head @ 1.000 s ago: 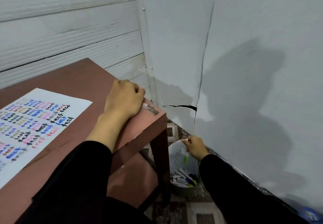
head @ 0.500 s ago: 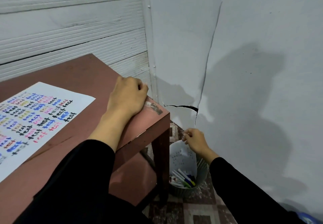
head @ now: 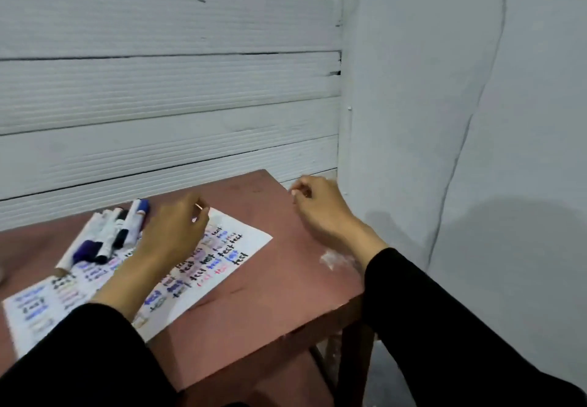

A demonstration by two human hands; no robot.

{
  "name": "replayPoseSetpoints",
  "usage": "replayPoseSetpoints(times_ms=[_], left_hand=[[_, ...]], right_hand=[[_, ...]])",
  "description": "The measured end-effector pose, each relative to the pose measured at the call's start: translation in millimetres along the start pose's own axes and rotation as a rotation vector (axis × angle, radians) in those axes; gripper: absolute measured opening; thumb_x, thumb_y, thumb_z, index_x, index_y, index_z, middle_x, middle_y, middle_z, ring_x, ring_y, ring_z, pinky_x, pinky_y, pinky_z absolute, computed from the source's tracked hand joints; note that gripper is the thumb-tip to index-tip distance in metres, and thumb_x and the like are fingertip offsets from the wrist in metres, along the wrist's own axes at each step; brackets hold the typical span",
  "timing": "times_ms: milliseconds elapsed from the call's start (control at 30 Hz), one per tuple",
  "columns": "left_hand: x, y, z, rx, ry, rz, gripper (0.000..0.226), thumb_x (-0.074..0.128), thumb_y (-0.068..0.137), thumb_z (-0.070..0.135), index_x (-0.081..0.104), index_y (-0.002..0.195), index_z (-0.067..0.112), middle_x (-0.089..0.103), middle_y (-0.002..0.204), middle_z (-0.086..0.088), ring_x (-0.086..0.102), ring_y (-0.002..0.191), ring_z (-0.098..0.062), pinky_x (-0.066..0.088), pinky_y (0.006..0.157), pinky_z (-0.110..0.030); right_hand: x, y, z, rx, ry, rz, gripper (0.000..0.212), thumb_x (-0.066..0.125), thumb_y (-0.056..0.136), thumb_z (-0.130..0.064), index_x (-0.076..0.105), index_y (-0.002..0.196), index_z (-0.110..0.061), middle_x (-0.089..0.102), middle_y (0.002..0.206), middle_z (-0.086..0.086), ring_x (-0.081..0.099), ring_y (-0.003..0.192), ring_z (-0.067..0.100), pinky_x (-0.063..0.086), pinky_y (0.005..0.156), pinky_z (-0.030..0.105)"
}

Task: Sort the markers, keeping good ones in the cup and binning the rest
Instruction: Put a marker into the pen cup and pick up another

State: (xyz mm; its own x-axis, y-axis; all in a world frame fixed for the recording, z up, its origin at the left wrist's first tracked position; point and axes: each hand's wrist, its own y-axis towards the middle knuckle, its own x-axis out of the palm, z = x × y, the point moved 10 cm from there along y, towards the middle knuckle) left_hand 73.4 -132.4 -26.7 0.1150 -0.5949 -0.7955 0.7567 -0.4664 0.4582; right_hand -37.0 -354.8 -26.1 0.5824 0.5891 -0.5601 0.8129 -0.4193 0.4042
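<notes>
Several markers (head: 111,232) with white barrels and dark or blue caps lie in a pile at the far left end of a white test sheet (head: 197,267) covered in coloured scribbles. My left hand (head: 174,232) hovers over the sheet just right of the pile, fingers loosely curled, holding nothing. Above the table's far right corner my right hand (head: 317,206) hangs empty, its fingers relaxed and slightly curled. No cup or bin is in view.
The reddish-brown table (head: 286,279) stands in a corner, with a ribbed white wall (head: 158,105) behind and a plain grey wall (head: 476,121) at the right. A lower shelf (head: 279,387) shows under the table's right edge.
My right hand has come up from the bin on the floor to above the table's right corner, empty. My left hand left the table edge and moved over the sheet. The view swung left.
</notes>
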Motion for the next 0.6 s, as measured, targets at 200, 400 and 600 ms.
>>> replayPoseSetpoints(times_ms=[200, 400, 600], left_hand=[[-69, -33, -104, -0.169, 0.213, 0.135, 0.023, 0.054, 0.093, 0.019, 0.063, 0.115, 0.016, 0.064, 0.116, -0.009, 0.058, 0.104, -0.031, 0.045, 0.078, -0.038], [-66, -47, -145, -0.227, 0.233, 0.144, 0.034, 0.039, 0.102, 0.032, 0.056, 0.128, 0.018, 0.053, 0.129, 0.000, 0.044, 0.123, -0.017, 0.041, 0.098, -0.033], [-56, -47, -157, -0.270, 0.100, 0.094, 0.035, 0.030, 0.104, 0.036, 0.051, 0.129, 0.021, 0.052, 0.128, 0.001, 0.049, 0.113, -0.016, 0.042, 0.090, -0.028]], right_hand=[[127, 6, -81, -0.225, -0.168, -0.291, 0.024, 0.047, 0.095, -0.009, 0.070, 0.104, -0.008, 0.068, 0.102, 0.006, 0.063, 0.087, 0.021, 0.049, 0.070, 0.028], [217, 24, -124, -0.151, -0.096, -0.439, 0.018, 0.051, 0.094, -0.018, 0.066, 0.102, -0.015, 0.068, 0.105, 0.004, 0.065, 0.090, 0.023, 0.054, 0.082, 0.039], [268, 59, -129, 0.053, -0.110, -0.444, 0.023, 0.053, 0.082, -0.008, 0.045, 0.061, -0.016, 0.048, 0.063, 0.002, 0.046, 0.057, 0.019, 0.034, 0.052, 0.025]])
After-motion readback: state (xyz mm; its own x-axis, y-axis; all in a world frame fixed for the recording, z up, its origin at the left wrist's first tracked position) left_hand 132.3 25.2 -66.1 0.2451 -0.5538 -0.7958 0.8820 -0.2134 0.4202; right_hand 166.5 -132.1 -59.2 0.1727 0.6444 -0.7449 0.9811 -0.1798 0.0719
